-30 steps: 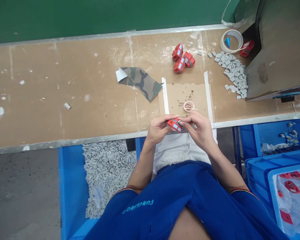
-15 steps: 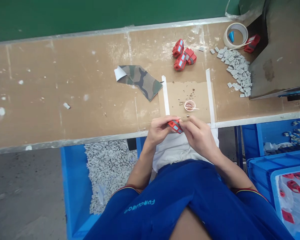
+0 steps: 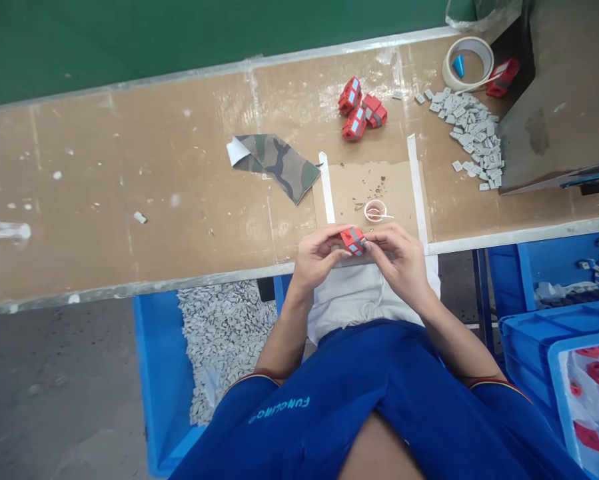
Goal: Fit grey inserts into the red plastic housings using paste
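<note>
Both my hands meet at the near edge of the brown workbench [image 3: 129, 200]. My left hand [image 3: 318, 257] is closed round a small red block with grey-blue faces [image 3: 354, 240]. My right hand [image 3: 398, 257] pinches at the block's right side with its fingertips; a small grey piece may be between them, too small to be sure. Just beyond the hands stands a small white cup [image 3: 375, 211] with a thin stick across it, between two white tape strips [image 3: 326, 187].
Three finished red blocks [image 3: 360, 110] lie at the back, beside a heap of small grey chips [image 3: 472, 137] and a tape roll [image 3: 466, 63]. A camouflage cloth scrap [image 3: 276, 163] lies left. Blue bins hold grey chips [image 3: 224, 340] below the bench and red parts [image 3: 594, 387] at right.
The red block has been turned in my fingers and lifted slightly; my right fingertips stay pressed to its right side. The view has shifted a little.
</note>
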